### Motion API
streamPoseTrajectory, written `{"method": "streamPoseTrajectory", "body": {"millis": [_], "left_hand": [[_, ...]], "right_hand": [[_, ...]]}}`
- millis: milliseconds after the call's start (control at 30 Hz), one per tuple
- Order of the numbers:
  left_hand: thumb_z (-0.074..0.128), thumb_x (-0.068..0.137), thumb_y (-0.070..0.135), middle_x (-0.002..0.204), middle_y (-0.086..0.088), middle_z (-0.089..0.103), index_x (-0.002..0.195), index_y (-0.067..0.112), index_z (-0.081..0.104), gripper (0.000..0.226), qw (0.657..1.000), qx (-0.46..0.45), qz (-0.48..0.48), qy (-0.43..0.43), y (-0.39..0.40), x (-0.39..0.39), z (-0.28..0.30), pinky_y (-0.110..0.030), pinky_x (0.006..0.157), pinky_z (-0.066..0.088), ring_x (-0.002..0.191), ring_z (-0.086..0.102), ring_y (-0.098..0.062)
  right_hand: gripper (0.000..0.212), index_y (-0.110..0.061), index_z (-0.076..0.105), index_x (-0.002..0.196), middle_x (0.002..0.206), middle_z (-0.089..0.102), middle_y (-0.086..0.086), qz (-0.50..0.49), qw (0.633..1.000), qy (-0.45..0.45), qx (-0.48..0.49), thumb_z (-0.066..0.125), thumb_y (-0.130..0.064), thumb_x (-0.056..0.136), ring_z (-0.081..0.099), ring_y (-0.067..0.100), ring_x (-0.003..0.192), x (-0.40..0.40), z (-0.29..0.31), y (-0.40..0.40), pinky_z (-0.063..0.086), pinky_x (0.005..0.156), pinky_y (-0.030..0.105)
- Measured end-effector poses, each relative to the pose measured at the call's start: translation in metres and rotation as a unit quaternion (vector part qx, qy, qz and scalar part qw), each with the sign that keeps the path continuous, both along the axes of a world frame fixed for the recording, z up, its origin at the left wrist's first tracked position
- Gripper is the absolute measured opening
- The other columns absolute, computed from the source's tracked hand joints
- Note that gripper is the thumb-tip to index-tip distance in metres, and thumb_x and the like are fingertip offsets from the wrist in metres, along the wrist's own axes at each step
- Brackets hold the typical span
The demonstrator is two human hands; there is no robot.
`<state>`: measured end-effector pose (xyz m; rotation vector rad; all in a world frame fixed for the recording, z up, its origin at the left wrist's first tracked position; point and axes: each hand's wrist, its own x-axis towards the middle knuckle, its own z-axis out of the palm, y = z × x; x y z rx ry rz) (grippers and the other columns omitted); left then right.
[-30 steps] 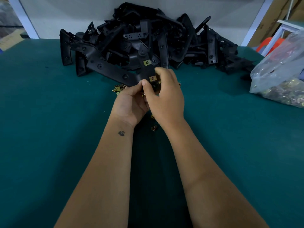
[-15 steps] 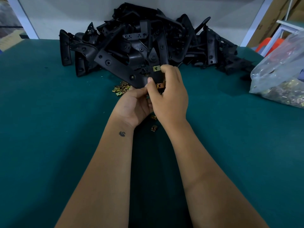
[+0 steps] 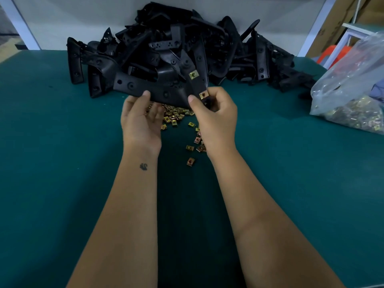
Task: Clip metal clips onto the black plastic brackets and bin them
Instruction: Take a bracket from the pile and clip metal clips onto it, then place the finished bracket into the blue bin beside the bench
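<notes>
green table [image 3: 62, 163] bearing a bracket pile [image 3: 176, 44], loose clips [image 3: 176, 118], clip bag [image 3: 353, 90].

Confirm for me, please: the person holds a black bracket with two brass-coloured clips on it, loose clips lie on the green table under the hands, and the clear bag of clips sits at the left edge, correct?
Not quite: the head view shows the clear bag of clips at the right edge, not the left. The rest stands: the left hand and right hand hold the black bracket with two clips, and loose clips lie on the green table.
</notes>
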<state>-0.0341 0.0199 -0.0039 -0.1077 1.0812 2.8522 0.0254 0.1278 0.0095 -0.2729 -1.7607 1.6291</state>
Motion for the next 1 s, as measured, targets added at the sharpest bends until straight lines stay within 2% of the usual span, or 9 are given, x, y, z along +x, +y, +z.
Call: {"method": "streamPoseTrajectory", "body": {"millis": [100,200,267,433,600,667,767,833,1000], "left_hand": [[0.063,0.094,0.005,0.073,0.004,0.067,0.072,0.018,0.049,0.030,1.000,0.002,0.008,0.003,0.001,0.002,0.000,-0.020,0.070,0.053,0.073,0.059,-0.014],[0.063,0.094,0.002,0.069,0.003,0.064,0.070,0.016,0.046,0.033,1.000,-0.002,0.008,0.005,0.013,0.009,0.002,-0.019,0.070,0.054,0.071,0.062,-0.012],[0.064,0.093,0.000,0.071,0.000,0.061,0.071,0.014,0.045,0.032,0.999,-0.033,0.029,0.014,0.022,0.015,0.004,-0.021,0.072,0.055,0.068,0.062,-0.012],[0.069,0.090,0.009,0.075,0.000,0.065,0.080,0.015,0.057,0.016,0.978,-0.194,0.044,0.064,0.038,0.036,0.013,-0.023,0.068,0.055,0.069,0.065,-0.010],[0.062,0.096,0.028,0.072,0.006,0.071,0.083,0.020,0.063,0.016,0.972,-0.233,-0.005,0.028,0.058,0.073,0.023,-0.019,0.048,0.043,0.055,0.055,-0.005],[0.062,0.096,0.032,0.072,0.007,0.072,0.081,0.021,0.062,0.018,0.963,-0.264,-0.038,0.037,0.083,0.103,0.027,-0.019,0.048,0.039,0.050,0.048,-0.003],[0.064,0.095,0.030,0.062,0.000,0.061,0.070,0.017,0.065,0.028,0.950,-0.271,-0.129,0.082,0.127,0.163,0.030,-0.016,0.042,0.032,0.041,0.036,-0.003],[0.064,0.094,0.025,0.059,0.003,0.063,0.071,0.015,0.063,0.025,0.935,-0.254,-0.222,0.105,0.153,0.203,0.031,-0.016,0.039,0.029,0.041,0.033,-0.005],[0.062,0.095,0.022,0.058,0.000,0.065,0.074,0.018,0.066,0.022,0.857,-0.282,-0.401,0.157,0.201,0.292,0.022,-0.017,0.038,0.026,0.039,0.032,-0.006]], "right_hand": [[0.016,-0.019,0.067,0.085,0.077,0.065,-0.011,0.026,0.988,0.008,-0.149,0.074,-0.006,0.083,0.059,0.002,0.071,-0.003,0.002,0.003,0.049,0.065,0.017],[0.014,-0.013,0.067,0.090,0.085,0.068,-0.004,0.083,0.935,0.017,-0.344,0.069,0.001,0.086,0.063,0.006,0.075,-0.004,0.001,0.003,0.053,0.067,0.018],[0.015,-0.013,0.066,0.088,0.086,0.069,-0.001,0.080,0.916,0.013,-0.394,0.067,0.002,0.087,0.064,0.009,0.077,-0.004,-0.001,0.002,0.054,0.068,0.019],[0.017,-0.016,0.067,0.087,0.087,0.070,0.000,0.017,0.929,0.016,-0.369,0.066,0.001,0.088,0.064,0.014,0.077,0.006,0.007,0.019,0.051,0.064,0.023],[0.018,-0.018,0.066,0.086,0.085,0.068,-0.002,-0.044,0.932,0.030,-0.360,0.068,0.000,0.088,0.057,0.008,0.066,0.044,0.018,0.055,0.047,0.059,0.021],[0.018,-0.017,0.061,0.082,0.084,0.064,-0.001,-0.089,0.927,0.062,-0.359,0.067,-0.002,0.089,0.056,0.008,0.068,0.067,0.026,0.076,0.045,0.058,0.021],[0.020,-0.017,0.056,0.079,0.083,0.060,0.001,-0.164,0.898,0.143,-0.382,0.061,-0.005,0.094,0.054,0.009,0.069,0.119,0.034,0.110,0.045,0.059,0.021],[0.021,-0.017,0.057,0.079,0.080,0.060,0.001,-0.217,0.872,0.194,-0.394,0.058,-0.005,0.096,0.055,0.010,0.068,0.162,0.033,0.131,0.046,0.061,0.021],[0.017,-0.013,0.059,0.081,0.073,0.064,0.001,-0.373,0.825,0.223,-0.361,0.057,-0.006,0.097,0.059,0.012,0.065,0.289,0.014,0.173,0.047,0.060,0.025]]}}
